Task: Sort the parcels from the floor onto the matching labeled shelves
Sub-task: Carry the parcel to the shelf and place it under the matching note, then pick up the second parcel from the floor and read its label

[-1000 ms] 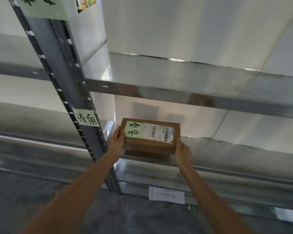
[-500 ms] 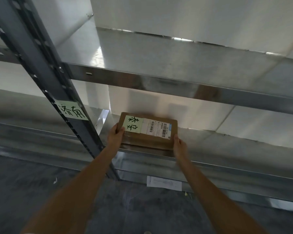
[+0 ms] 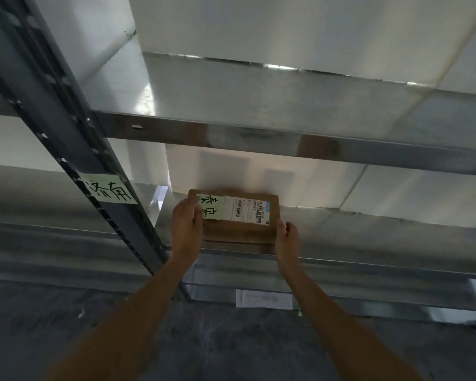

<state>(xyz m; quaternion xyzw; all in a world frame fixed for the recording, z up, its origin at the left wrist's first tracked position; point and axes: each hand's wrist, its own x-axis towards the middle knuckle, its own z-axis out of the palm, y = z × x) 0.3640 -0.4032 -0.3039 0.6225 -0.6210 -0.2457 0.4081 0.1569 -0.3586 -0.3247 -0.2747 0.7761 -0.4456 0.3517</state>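
Observation:
A flat brown cardboard parcel (image 3: 242, 232) lies on the metal shelf (image 3: 368, 243), close to its front edge. It carries a green handwritten note (image 3: 210, 210) and a white barcode label (image 3: 248, 209). My left hand (image 3: 186, 224) grips the parcel's left end, with the thumb on top beside the green note. My right hand (image 3: 286, 239) sits at the right front corner, its fingertips touching the box and its fingers loosely bent.
A grey slotted upright (image 3: 66, 138) with a green handwritten tag (image 3: 109, 188) stands just left of the parcel. The upper shelf's beam (image 3: 259, 138) crosses above it. A white sheet (image 3: 264, 298) lies below the shelf, by the dark floor (image 3: 66, 325).
The parcel has slid further back onto the shelf. My left hand has shifted up along its left end, and my right hand has loosened at the front corner. The view has come closer.

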